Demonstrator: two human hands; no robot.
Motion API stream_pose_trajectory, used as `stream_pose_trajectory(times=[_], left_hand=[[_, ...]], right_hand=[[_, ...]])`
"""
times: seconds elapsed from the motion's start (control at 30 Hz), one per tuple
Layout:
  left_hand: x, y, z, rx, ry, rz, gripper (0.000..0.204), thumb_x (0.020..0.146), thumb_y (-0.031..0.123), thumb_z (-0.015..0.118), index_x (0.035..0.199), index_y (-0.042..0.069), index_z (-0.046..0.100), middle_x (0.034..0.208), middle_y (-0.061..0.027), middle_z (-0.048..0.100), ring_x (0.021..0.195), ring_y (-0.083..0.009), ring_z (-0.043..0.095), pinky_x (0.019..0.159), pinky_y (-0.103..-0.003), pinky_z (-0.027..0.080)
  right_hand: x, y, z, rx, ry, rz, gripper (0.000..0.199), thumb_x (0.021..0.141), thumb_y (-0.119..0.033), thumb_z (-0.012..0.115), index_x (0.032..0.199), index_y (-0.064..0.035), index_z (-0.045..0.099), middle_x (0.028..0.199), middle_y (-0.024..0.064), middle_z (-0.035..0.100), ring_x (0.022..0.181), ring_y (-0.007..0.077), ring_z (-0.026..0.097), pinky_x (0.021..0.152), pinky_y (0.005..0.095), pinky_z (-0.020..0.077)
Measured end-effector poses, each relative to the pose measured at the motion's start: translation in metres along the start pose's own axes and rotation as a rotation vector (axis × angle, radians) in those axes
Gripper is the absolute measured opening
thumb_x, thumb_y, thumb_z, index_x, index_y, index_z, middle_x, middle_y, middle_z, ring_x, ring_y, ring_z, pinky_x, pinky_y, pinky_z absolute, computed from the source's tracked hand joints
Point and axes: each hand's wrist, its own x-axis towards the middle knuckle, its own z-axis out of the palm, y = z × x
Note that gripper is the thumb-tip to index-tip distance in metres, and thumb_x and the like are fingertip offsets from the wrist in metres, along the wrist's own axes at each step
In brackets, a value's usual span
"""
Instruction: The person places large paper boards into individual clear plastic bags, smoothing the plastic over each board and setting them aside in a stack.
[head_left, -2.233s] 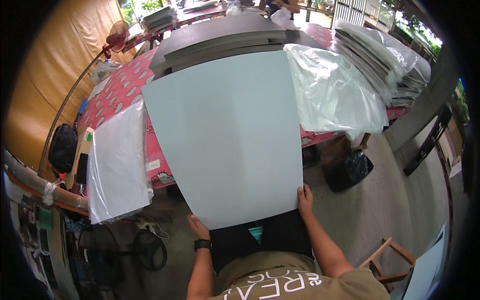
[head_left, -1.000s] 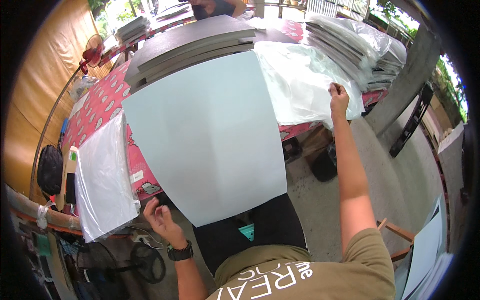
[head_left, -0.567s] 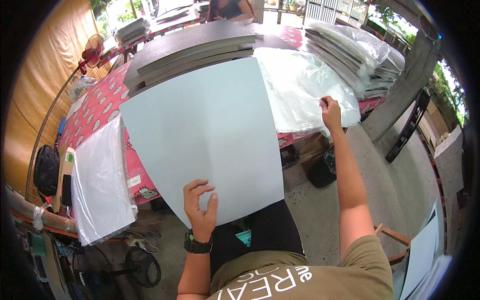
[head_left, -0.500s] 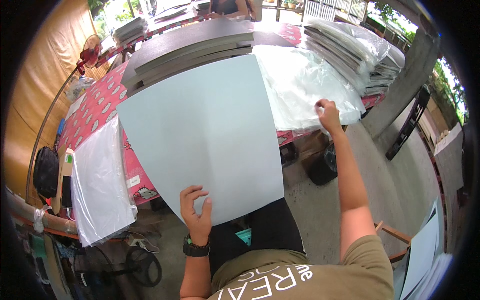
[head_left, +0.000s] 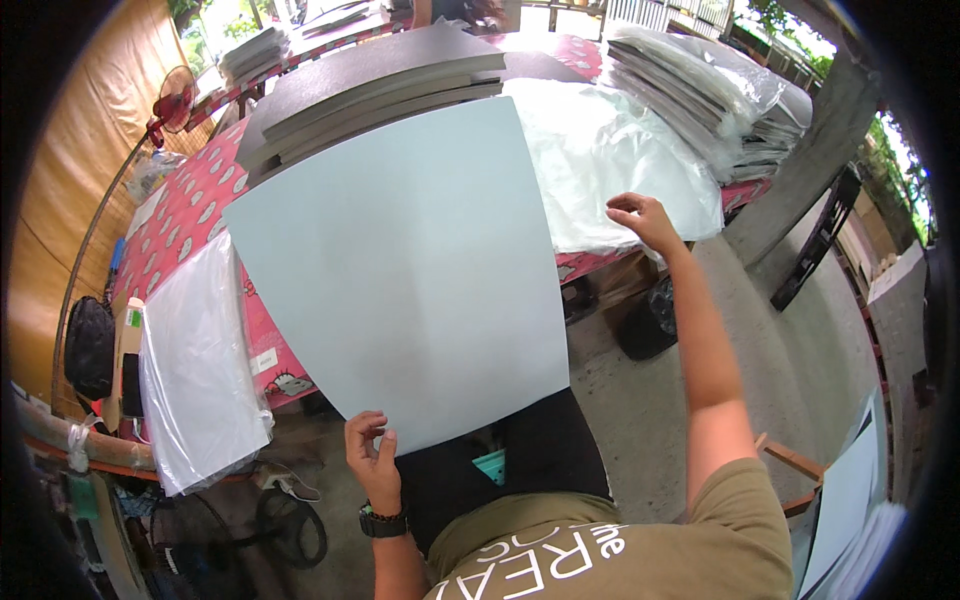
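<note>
Clear plastic sleeves (head_left: 200,370) lie on the pink-covered bench (head_left: 183,212), left of the left grip (head_left: 375,468), which is loosely curled, thumb and fingers parted, at the near-left corner of a pale blue sheet (head_left: 420,270) stretching ahead. Rightward, the right grip (head_left: 650,225) bends over white plastic film (head_left: 590,150); whether it pinches any cannot be told.

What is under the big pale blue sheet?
Pink patterned cloth peeks out beside the pale blue sheet, and black trousers show at its near edge. Whatever its middle covers can't be seen.
</note>
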Motion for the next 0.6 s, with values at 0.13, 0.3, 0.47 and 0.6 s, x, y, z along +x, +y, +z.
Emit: stream_pose_trajectory(times=[0.13,0.3,0.47,0.6], left_hand=[[-0.002,0.001,0.009,0.002,-0.051,-0.020,0.012,0.073,0.003,0.054,0.084,0.001,0.052,0.093,-0.0086,0.049,0.085,-0.0160,0.048,0.072,-0.026,0.041],[-0.003,0.005,0.008,0.039,-0.060,0.009,0.012,0.073,0.002,0.054,0.085,0.000,0.052,0.090,-0.0072,0.049,0.082,-0.0149,0.049,0.070,-0.026,0.041],[-0.013,-0.005,-0.014,0.056,0.017,-0.069,0.012,0.073,0.001,0.054,0.084,0.001,0.052,0.089,-0.0061,0.049,0.080,-0.0134,0.049,0.069,-0.025,0.041],[-0.011,-0.008,-0.015,0.056,0.023,-0.082,0.013,0.073,0.000,0.053,0.086,0.002,0.052,0.089,-0.0053,0.048,0.080,-0.0128,0.048,0.069,-0.024,0.040]], right_hand=[[0.000,0.003,0.047,-0.498,0.102,-0.192,0.030,0.068,-0.026,0.067,0.088,-0.0048,0.061,0.097,0.0076,0.057,0.094,0.0247,0.051,0.080,0.0347,0.0404],[0.026,0.031,0.061,-0.275,0.102,0.013,0.018,0.073,-0.017,0.060,0.079,-0.0003,0.058,0.076,0.0127,0.059,0.072,0.0222,0.056,0.066,0.0294,0.0439],[0.044,0.055,0.043,0.712,0.279,0.328,0.016,0.078,-0.015,0.053,0.084,-0.0010,0.055,0.069,0.0067,0.056,0.059,0.0161,0.055,0.052,0.0275,0.0437],[0.068,0.079,-0.033,0.392,0.617,0.109,0.008,0.079,-0.011,0.047,0.077,-0.0038,0.050,0.069,0.0029,0.052,0.059,0.0135,0.051,0.051,0.0266,0.0432]])
